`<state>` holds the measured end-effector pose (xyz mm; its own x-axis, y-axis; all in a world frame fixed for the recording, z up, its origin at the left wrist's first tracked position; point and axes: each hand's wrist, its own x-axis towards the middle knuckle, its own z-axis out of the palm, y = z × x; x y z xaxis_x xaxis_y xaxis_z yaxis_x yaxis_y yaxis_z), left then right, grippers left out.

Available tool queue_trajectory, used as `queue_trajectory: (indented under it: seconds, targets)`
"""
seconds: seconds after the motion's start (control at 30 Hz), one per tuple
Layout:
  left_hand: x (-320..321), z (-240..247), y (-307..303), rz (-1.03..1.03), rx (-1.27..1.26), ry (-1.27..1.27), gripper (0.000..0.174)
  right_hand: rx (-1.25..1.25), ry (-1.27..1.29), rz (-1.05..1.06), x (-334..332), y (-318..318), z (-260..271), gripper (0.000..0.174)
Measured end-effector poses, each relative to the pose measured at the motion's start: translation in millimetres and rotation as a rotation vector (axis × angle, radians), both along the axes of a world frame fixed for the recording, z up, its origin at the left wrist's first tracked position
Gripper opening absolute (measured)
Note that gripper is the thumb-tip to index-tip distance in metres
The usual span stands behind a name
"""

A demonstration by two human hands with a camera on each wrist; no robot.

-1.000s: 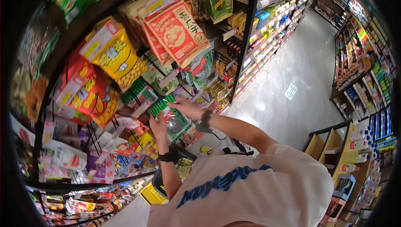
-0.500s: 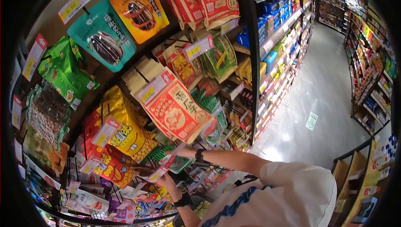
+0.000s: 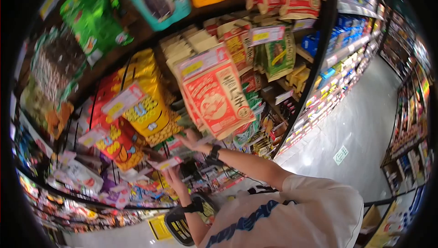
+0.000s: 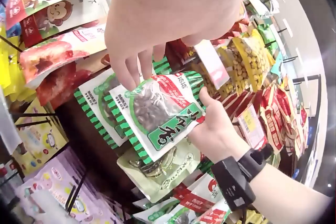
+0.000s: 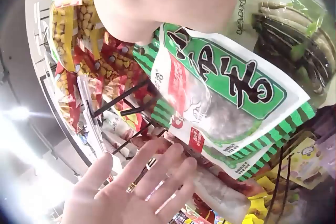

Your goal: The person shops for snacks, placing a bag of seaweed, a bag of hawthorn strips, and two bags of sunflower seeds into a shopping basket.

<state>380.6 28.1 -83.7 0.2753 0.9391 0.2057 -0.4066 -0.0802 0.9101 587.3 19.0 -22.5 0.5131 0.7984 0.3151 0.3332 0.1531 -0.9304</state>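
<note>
A white-and-green striped bag of seeds hangs over a matching bag at the rack, black writing on its front. My right hand holds its side edge, thumb along the front and the other fingers hidden behind it. In the head view the right hand is just below the yellow snack bags. My left hand has its fingers spread, nothing between them, close beside the bag. From above, the left hand is right under a price tag.
Red paper bags hang above the right forearm, and yellow snack bags are to the left. Bare black hooks stick out beside the left hand. A black-and-yellow basket stands low by the body; an aisle floor runs to the right.
A second ago both hands held the striped bag in front of the body. It has moved in to the rack, and the left hand has let go. The head view has shifted.
</note>
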Motion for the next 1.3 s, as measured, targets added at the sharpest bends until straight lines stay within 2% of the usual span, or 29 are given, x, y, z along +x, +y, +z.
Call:
queue_trajectory:
  seconds: [0.03,0.1,0.13,0.17,0.2,0.23,0.3,0.33,0.37,0.47,0.5,0.53,0.6,0.67,0.7,0.73,0.8,0.87,0.93,1.0,1.07,1.1,1.13,1.17,1.2,1.27,1.3]
  targets:
    - [-4.3,2.7,-4.9,-0.011,0.011,0.035,0.043,-0.021,-0.001,-0.041,-1.5,3.6,-0.8,0.055]
    - [-11.3,15.0,-15.3,-0.044,0.044,0.114,0.047,-0.202,-0.074,-0.057,4.2,23.4,-18.6,0.042]
    - [-15.0,13.5,-17.3,-0.048,-0.001,0.113,0.050,0.189,-0.068,-0.105,0.0,32.5,-26.2,0.040]
    - [-18.1,12.8,-18.0,-0.060,-0.016,0.125,0.051,0.238,-0.110,-0.135,1.7,37.6,-35.6,0.041]
    - [-19.9,7.9,-16.5,-0.054,-0.028,0.122,0.051,0.054,-0.111,-0.149,-0.1,39.1,-39.9,0.044]
    - [-20.3,2.6,-13.9,-0.040,-0.051,0.123,0.050,0.055,-0.131,-0.173,3.2,56.6,-70.0,0.067]
    - [-22.8,1.4,-12.6,-0.072,0.015,0.115,0.045,0.084,0.054,-0.119,-10.5,29.2,-27.1,0.062]
    - [-22.8,2.8,-13.7,-0.060,0.010,0.103,0.043,-0.018,0.141,-0.229,-25.5,12.0,-3.4,0.061]
    - [-23.3,-11.6,-7.1,-0.053,-0.014,0.086,0.041,0.018,0.147,-0.167,-23.2,10.4,-3.3,0.054]
    - [-21.6,-13.5,-2.3,-0.035,-0.051,0.033,0.041,0.177,0.160,0.116,-29.3,-3.5,3.5,0.035]
    - [-19.2,-12.9,-0.5,-0.001,-0.019,0.070,0.041,0.164,-0.066,0.089,-31.4,-9.2,9.7,0.027]
    - [-15.6,-16.5,5.5,0.025,0.041,0.094,0.040,0.077,-0.055,0.115,-37.6,-14.4,14.3,0.028]
    - [-7.6,-28.0,13.9,0.073,0.104,0.099,0.042,0.091,-0.182,0.095,-47.3,-18.4,16.4,0.022]
    - [-5.3,-19.1,14.9,0.135,0.123,0.181,0.047,0.205,-0.037,0.155,-49.1,-8.6,7.1,0.016]
    - [-6.7,-8.4,12.4,0.131,0.135,0.213,0.051,0.275,0.005,0.226,-48.4,-7.9,9.4,0.015]
    - [-3.7,-17.7,14.4,0.099,0.123,0.199,0.051,0.212,0.090,0.250,-50.2,-12.0,17.0,0.015]
    - [2.2,-30.6,22.3,0.035,0.105,0.172,0.053,0.041,-0.079,0.268,-38.6,-9.9,16.9,0.040]
    - [5.1,-36.3,19.4,-0.016,0.087,0.176,0.056,-0.147,-0.189,0.207,-38.9,-21.7,19.7,0.033]
    - [9.6,-44.3,15.1,-0.021,0.112,0.204,0.057,-0.208,-0.211,0.169,-39.1,-23.9,22.3,0.027]
    - [14.1,-56.1,14.1,-0.047,0.093,0.123,0.051,-0.151,-0.138,0.160,-36.7,-26.1,-2.1,0.027]
    - [13.9,-67.6,15.4,-0.094,0.050,0.106,0.048,-0.205,-0.215,0.133,-36.0,-23.1,-19.6,0.041]
    - [13.8,-58.2,8.3,-0.109,-0.049,-0.028,0.043,-0.261,-0.270,0.082,-49.5,-27.1,-8.1,0.051]
    - [17.4,-64.3,11.7,-0.080,0.017,-0.055,0.043,-0.157,-0.151,0.003,-57.9,-28.2,-17.0,0.037]
    - [12.9,-66.1,18.1,-0.046,0.128,0.123,0.042,-0.059,-0.161,-0.008,-58.4,-20.1,-25.3,0.020]
    - [9.2,-68.6,21.5,-0.076,0.007,0.188,0.045,0.047,-0.242,-0.004,-58.6,-14.6,-22.1,0.024]
    - [6.4,-65.4,31.6,-0.001,0.165,0.251,0.032,0.121,-0.253,-0.043,-62.3,-6.0,-17.0,0.027]
    - [3.7,-59.0,34.1,-0.025,0.126,0.239,0.027,0.059,-0.165,0.010,-65.2,-7.6,-10.2,0.030]
